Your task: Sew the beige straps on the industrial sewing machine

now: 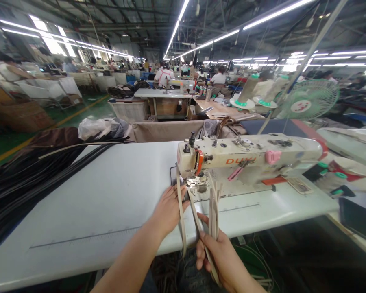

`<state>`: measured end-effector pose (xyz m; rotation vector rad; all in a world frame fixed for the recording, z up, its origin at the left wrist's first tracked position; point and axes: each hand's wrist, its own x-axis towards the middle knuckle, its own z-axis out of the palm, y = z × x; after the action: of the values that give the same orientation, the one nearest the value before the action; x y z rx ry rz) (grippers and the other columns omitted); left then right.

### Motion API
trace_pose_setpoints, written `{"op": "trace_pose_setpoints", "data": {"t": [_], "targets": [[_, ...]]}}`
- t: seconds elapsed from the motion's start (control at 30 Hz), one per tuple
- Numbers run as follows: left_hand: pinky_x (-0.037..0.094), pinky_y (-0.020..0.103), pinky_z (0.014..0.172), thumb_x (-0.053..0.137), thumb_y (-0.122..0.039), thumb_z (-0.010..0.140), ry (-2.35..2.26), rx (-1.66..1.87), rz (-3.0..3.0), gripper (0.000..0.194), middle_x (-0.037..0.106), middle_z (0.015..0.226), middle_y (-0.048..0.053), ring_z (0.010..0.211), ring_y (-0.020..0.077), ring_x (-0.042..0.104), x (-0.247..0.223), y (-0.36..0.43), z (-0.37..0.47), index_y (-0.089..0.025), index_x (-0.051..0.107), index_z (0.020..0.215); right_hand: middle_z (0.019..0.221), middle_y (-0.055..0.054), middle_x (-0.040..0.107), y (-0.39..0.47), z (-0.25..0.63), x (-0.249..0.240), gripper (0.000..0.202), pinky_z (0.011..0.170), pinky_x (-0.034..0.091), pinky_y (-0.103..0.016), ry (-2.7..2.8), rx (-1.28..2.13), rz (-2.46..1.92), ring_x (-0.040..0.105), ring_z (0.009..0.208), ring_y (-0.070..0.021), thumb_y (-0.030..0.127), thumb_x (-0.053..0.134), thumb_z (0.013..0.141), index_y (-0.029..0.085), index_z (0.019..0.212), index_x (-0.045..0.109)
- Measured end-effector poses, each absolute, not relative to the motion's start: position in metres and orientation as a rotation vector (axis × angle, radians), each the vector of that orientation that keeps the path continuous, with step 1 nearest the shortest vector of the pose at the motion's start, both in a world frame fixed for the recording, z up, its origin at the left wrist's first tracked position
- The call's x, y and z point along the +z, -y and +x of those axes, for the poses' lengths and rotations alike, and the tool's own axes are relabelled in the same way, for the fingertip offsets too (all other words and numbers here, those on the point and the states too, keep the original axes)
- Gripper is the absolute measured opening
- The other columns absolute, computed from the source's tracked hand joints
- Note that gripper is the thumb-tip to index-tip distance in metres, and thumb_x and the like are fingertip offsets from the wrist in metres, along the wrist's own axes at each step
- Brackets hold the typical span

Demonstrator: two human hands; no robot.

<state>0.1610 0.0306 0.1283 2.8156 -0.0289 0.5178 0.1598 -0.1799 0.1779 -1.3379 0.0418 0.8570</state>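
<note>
My left hand (170, 206) lies flat on the white sewing table, fingers stretched out to the needle area of an industrial sewing machine (213, 162). One long beige strip (180, 219) hangs down from the machine head across that hand and over the table's front edge. Low at the front edge, my right hand (218, 249) is closed around a bundle of beige strips (213, 215), whose loose ends stick up toward the machine. Another beige strip (194, 209) runs from the presser foot (194, 181) down into my right hand. What lies under the left fingertips is hidden.
Long black strips (49, 175) are piled over the table's left side. Thread cones (247, 91) and a green fan (305, 99) stand behind the machine. A dark phone-like slab (358, 219) lies at the right. Other people work at tables farther back.
</note>
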Motion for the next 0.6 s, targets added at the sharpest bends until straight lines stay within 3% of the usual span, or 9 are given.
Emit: {"op": "trace_pose_setpoints", "data": {"t": [0.27, 0.6], "targets": [[0.042, 0.055, 0.118, 0.048, -0.034, 0.106, 0.093, 0.589, 2.781, 0.04, 0.06, 0.147, 0.011, 0.14, 0.0299, 0.051, 0.13, -0.031, 0.16, -0.018, 0.054, 0.142, 0.051, 0.002, 0.067, 0.164, 0.174, 0.177, 0.094, 0.036, 0.031, -0.019, -0.047, 0.859, -1.326, 0.062, 0.039, -0.0176, 0.054, 0.074, 0.074, 0.01, 0.147, 0.034], [0.042, 0.053, 0.118, 0.045, -0.035, 0.107, 0.094, 0.583, 2.817, 0.042, 0.058, 0.148, 0.013, 0.141, 0.0299, 0.05, 0.127, -0.031, 0.16, -0.014, 0.055, 0.142, 0.054, 0.002, 0.068, 0.154, 0.179, 0.171, 0.084, 0.039, 0.034, -0.02, -0.014, 0.8, -1.286, 0.063, 0.042, -0.017, 0.056, 0.076, 0.074, 0.01, 0.135, 0.041]]}}
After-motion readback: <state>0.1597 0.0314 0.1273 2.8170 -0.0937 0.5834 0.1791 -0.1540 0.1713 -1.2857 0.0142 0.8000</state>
